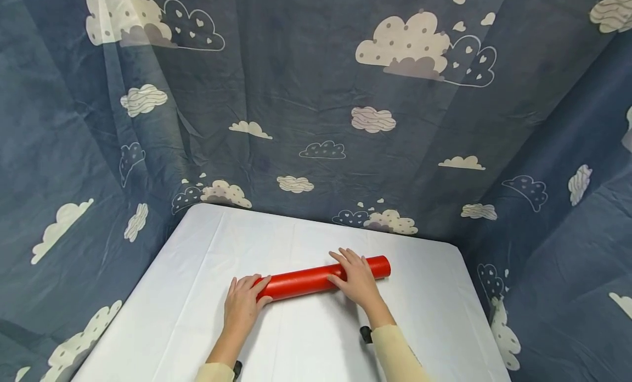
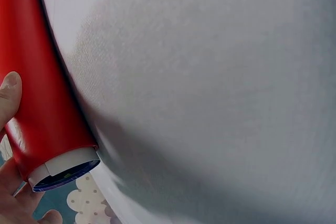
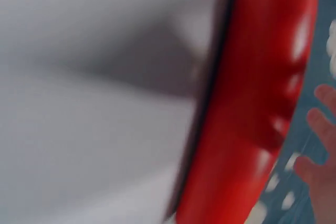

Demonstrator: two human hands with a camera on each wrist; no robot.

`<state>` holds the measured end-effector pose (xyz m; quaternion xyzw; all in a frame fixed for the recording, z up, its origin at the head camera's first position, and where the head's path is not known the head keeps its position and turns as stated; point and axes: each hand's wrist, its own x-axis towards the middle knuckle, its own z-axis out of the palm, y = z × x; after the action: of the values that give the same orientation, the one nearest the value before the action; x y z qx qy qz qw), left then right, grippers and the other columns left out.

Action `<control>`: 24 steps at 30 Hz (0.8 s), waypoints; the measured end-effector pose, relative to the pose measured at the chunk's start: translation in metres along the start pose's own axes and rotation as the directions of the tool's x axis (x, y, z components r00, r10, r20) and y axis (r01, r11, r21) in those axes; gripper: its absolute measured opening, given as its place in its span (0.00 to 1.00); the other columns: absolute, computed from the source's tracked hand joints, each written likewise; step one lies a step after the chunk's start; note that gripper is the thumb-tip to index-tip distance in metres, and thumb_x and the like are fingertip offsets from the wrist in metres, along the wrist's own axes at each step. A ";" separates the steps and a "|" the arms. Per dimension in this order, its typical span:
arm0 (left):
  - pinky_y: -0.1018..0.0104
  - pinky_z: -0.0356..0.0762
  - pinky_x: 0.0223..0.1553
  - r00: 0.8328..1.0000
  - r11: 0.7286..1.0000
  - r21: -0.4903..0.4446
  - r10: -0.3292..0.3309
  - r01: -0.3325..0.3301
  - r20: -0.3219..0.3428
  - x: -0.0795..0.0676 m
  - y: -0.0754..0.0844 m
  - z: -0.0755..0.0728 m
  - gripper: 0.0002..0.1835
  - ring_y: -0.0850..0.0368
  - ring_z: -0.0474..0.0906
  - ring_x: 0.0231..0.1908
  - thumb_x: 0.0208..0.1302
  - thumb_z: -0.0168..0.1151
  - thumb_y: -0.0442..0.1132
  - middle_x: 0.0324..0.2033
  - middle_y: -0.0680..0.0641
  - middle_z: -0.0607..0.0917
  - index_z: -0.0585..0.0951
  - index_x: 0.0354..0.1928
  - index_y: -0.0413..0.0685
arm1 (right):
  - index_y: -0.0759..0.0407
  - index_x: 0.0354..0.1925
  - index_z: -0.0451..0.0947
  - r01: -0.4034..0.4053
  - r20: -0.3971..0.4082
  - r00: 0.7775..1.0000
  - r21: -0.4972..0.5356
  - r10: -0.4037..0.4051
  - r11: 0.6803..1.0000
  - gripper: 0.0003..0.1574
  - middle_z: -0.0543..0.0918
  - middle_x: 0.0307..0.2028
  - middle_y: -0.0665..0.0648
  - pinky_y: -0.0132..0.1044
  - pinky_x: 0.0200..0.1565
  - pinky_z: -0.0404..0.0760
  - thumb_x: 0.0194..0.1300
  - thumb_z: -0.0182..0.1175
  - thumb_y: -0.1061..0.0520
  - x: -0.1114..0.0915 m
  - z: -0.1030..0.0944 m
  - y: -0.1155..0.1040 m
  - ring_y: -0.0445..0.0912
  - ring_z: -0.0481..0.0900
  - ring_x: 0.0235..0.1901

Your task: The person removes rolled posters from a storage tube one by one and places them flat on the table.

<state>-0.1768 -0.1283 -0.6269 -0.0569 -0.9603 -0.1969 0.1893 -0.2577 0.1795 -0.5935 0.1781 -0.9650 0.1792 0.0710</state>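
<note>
A long, glossy red roll [image 1: 303, 283] lies slantwise over the white table, its right end farther back. My left hand [image 1: 240, 306] holds the roll's left end, thumb on the near side and fingers on the far side. In the left wrist view that end of the red roll [image 2: 47, 98] shows a white band and a dark blue inside. My right hand [image 1: 359, 283] is over the roll near its right end, with fingers spread. In the right wrist view the right hand [image 3: 326, 169] has straight fingers apart from the roll's surface.
The white-covered table [image 1: 217, 250] has its far edge close to a dark blue cloud-print curtain [image 1: 296, 96]. More of this fabric hangs along the left and right sides. A dark band [image 1: 366, 334] sits at the right wrist.
</note>
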 end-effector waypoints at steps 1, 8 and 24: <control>0.36 0.61 0.69 1.000 1.000 0.001 -0.001 0.001 0.001 0.000 0.000 0.000 0.31 0.45 0.76 0.58 0.51 0.76 0.50 0.54 0.46 0.85 0.83 0.60 0.61 | 0.38 0.70 0.68 0.011 0.002 1.000 0.006 -0.011 1.000 0.41 0.70 0.71 0.55 0.66 0.71 0.57 0.62 0.64 0.34 0.004 0.003 -0.010 0.56 0.63 0.72; 0.35 0.62 0.69 1.000 1.000 0.007 -0.002 0.002 0.007 0.001 0.000 -0.001 0.31 0.44 0.76 0.58 0.51 0.76 0.50 0.54 0.45 0.85 0.83 0.60 0.61 | 0.32 0.71 0.66 0.087 0.045 0.995 0.007 -0.087 0.996 0.39 0.71 0.70 0.50 0.63 0.71 0.61 0.64 0.61 0.31 0.018 0.025 -0.069 0.51 0.66 0.70; 0.36 0.63 0.68 0.999 0.999 0.046 0.030 -0.029 -0.024 0.002 0.000 0.000 0.31 0.46 0.77 0.57 0.48 0.78 0.50 0.53 0.46 0.85 0.84 0.58 0.60 | 0.28 0.70 0.67 0.172 0.099 0.982 -0.104 -0.162 0.980 0.40 0.77 0.64 0.47 0.65 0.69 0.60 0.62 0.60 0.27 0.012 0.057 -0.108 0.48 0.71 0.65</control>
<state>-0.1785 -0.1278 -0.6261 -0.0643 -0.9613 -0.1726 0.2051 -0.2330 0.0603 -0.6096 0.2623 -0.9573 0.1100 0.0520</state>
